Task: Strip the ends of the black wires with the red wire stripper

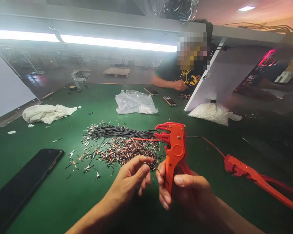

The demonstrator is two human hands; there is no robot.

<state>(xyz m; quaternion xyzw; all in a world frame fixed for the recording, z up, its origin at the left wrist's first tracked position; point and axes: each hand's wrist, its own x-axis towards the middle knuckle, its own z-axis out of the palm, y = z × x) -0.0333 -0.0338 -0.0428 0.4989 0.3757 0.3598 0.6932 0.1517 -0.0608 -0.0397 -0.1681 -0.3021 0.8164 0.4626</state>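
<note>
My right hand (pixel 185 185) is wrapped around the handles of an orange-red wire stripper (pixel 177 146), held upright with its jaws facing left. My left hand (pixel 134 175) is just left of it, fingers curled and thumb close to the index finger. A thin wire (pixel 156 166) shows at the left fingertips and runs toward the right hand; its ends are hard to make out. Behind the hands lie a bundle of black wires (pixel 119 131) with stripped ends and a heap of cut wire and insulation scraps (pixel 129 151). A red wire (pixel 146 139) lies between them.
A second wire stripper (pixel 254 174) lies at right. A large phone (pixel 24 185) is at left, with a white cloth (pixel 47 113) beyond it. Plastic bags (pixel 136 102) and two smaller phones (pixel 169 101) lie farther back. Across the green table (pixel 88 208), another person (pixel 171 73) handles a yellow-black tool.
</note>
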